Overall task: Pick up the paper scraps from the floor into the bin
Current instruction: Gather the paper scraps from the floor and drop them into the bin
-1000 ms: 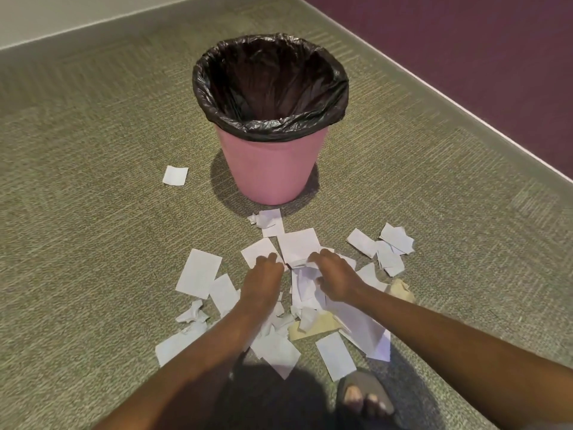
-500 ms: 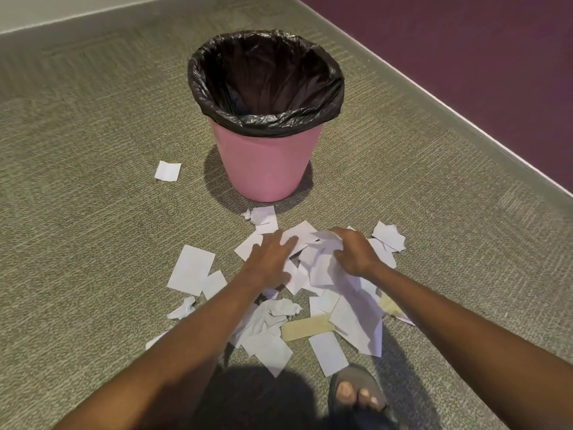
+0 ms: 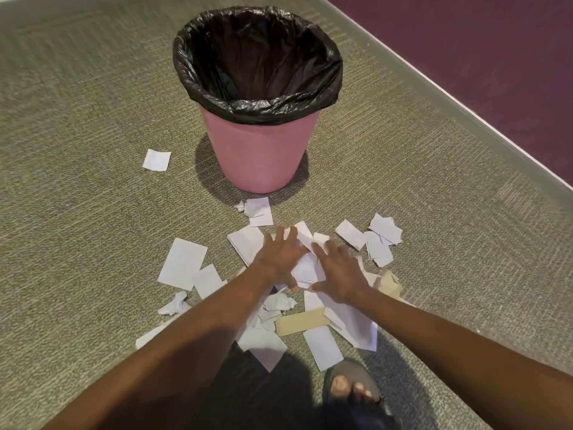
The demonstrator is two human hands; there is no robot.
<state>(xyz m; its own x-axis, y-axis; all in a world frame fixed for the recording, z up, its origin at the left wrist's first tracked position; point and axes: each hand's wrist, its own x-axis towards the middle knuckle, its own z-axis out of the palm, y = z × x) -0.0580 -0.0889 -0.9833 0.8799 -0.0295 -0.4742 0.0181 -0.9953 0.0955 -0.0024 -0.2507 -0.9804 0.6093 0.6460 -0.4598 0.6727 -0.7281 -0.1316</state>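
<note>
— What sort of place is shown?

— An indoor room of an office or institutional kind is suggested, though a home cannot be ruled out. The floor is covered edge to edge with a low-pile, grey-green carpet (image 3: 93, 243) patterned in ribbed blocks, as is often laid in commercial buildings.

— By what else is it told?

— A plain border strip (image 3: 434, 100) is run along the carpet's edge, and a dark purple surface (image 3: 496, 51) is met beyond a thin white line. A pink bin (image 3: 257, 156), lined with a black bag (image 3: 257, 110), is stood on the carpet, with paper scraps (image 3: 183, 263) strewn before it.
</note>
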